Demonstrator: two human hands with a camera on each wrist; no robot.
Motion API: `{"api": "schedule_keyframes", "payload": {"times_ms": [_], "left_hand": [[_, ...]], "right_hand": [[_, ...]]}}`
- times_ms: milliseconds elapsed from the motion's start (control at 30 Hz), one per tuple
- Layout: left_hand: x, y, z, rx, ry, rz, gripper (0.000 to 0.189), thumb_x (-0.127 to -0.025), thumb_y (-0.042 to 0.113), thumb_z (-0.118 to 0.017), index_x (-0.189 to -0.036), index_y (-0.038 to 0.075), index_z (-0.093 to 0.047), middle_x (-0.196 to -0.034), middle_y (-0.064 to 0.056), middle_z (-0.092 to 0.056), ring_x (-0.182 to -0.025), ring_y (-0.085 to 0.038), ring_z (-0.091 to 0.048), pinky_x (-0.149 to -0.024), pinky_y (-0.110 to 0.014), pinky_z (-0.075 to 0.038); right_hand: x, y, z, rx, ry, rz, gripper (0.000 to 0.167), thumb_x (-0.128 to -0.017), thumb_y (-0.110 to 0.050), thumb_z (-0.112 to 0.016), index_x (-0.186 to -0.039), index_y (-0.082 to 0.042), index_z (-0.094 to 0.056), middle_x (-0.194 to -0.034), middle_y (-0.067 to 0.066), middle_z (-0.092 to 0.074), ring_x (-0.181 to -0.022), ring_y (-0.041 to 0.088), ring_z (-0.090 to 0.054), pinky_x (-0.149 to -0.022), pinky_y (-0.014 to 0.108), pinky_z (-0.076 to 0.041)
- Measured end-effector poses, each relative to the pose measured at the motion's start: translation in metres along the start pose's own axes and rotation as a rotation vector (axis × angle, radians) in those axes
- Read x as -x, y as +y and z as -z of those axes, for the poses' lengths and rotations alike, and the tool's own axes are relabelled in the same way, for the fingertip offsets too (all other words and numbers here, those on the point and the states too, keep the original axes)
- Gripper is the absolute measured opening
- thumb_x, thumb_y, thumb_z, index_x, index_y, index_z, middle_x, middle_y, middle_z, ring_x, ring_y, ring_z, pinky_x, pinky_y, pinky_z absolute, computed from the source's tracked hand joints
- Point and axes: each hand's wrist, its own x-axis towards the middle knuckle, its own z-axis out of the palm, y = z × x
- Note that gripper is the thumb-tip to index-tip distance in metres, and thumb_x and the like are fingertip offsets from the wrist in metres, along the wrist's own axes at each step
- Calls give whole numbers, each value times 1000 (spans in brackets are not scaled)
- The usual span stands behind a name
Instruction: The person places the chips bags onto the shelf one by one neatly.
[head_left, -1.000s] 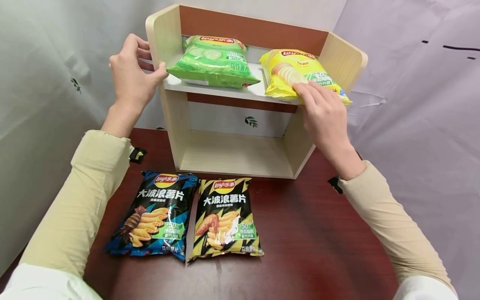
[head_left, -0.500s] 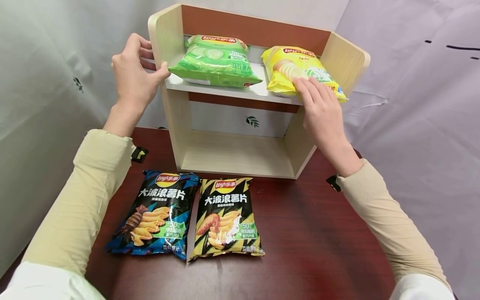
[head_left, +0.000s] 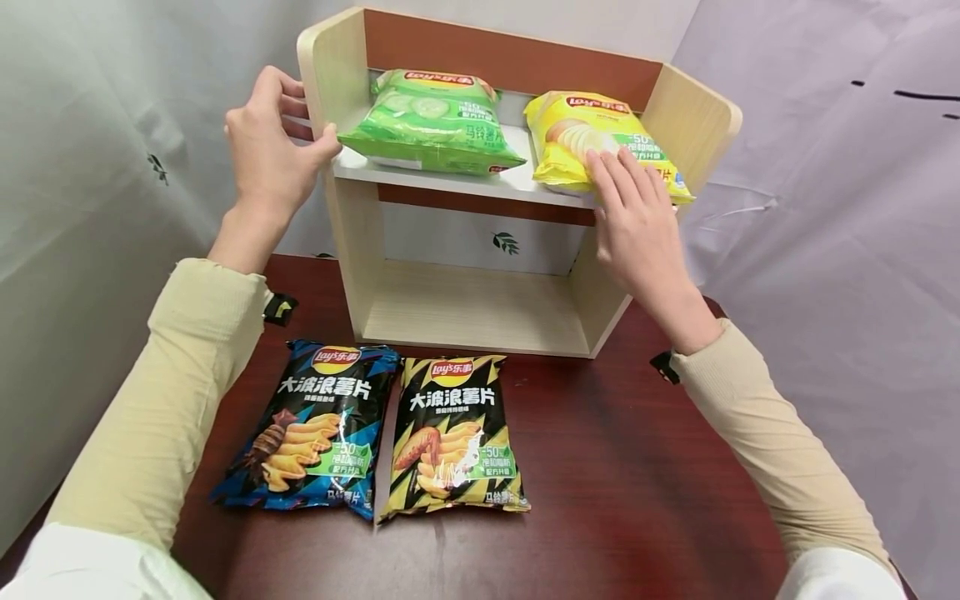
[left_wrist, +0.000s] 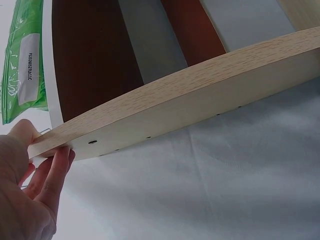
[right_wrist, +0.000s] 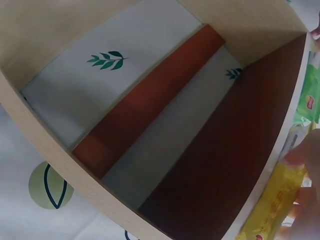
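My left hand [head_left: 273, 146] grips the left side panel [left_wrist: 165, 97] of a light wooden shelf unit, thumb on the front edge and fingers on the outer face. On the upper shelf, close to that hand, lies a green Lay's potato chip bag [head_left: 435, 125], its front seam slightly over the shelf edge. A yellow Lay's chip bag [head_left: 581, 133] lies on the same shelf at the right. My right hand [head_left: 641, 225] rests its extended fingers on the front of the yellow bag. In the right wrist view the hand is blurred and partly cut off.
Two bags lie side by side on the dark red table [head_left: 637, 467]: a blue-and-black chip bag [head_left: 307, 425] and a yellow-and-black chip bag [head_left: 453, 433]. Above them stands the shelf unit's lower compartment [head_left: 472, 308]. Pale curtains hang on both sides.
The yellow bag has shifted slightly back and left on the upper shelf. My right hand has moved slightly left, fingers straighter on the bag. My left hand keeps its hold on the panel.
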Motion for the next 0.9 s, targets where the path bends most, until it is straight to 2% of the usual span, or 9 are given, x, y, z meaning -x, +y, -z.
{"api": "schedule_keyframes", "payload": {"times_ms": [133, 267, 467, 600, 733, 900], "left_hand": [[-1, 1, 0, 5, -2, 0, 29, -81, 26, -66, -108, 15, -59, -109, -7, -73, -68, 17, -49, -79, -15, -54], [-1, 1, 0, -2, -8, -2, 31, -82, 26, -66, -110, 14, -59, -110, -7, -72, -68, 17, -49, -80, -17, -55], [1, 0, 1, -2, -8, 3, 32, -82, 26, -66, -110, 13, -59, -110, -8, -72, -68, 17, -49, -81, -19, -55], [3, -1, 2, 5, -1, 3, 31, -81, 25, -66, -109, 14, -59, -109, -8, -72, -68, 17, -49, -81, -18, -55], [3, -1, 3, 11, 11, -5, 29, -81, 24, -66, -108, 13, -59, -108, -8, -73, -67, 18, -48, -80, -17, -55], [2, 0, 2, 12, 6, -2, 29, -81, 24, -66, -108, 14, -59, -108, -8, -73, -67, 18, -49, -78, -13, -53]], "right_hand": [[3, -2, 0, 10, -29, -17, 58, -96, -28, -47, -151, -16, -31, -155, 18, -31, -146, 30, -23, -120, 53, -14], [6, -5, -1, 35, -11, -22, 60, -96, -36, -44, -152, -20, -28, -159, 15, -24, -148, 30, -17, -119, 57, -7], [8, -14, -1, -24, 94, -35, 59, -97, -48, -35, -150, -21, -33, -159, 9, -27, -149, 28, -17, -120, 57, -4], [12, -24, 4, -40, 153, -12, 61, -97, -55, -31, -148, -21, -36, -157, 9, -31, -148, 27, -19, -120, 56, -5], [20, -35, 8, -58, 170, 16, 62, -97, -56, -31, -147, -21, -39, -156, 9, -33, -148, 26, -21, -119, 58, -7], [36, -46, 5, -84, 150, 34, 64, -98, -58, -27, -148, -20, -38, -156, 9, -33, -148, 25, -19, -117, 62, -9]]}}
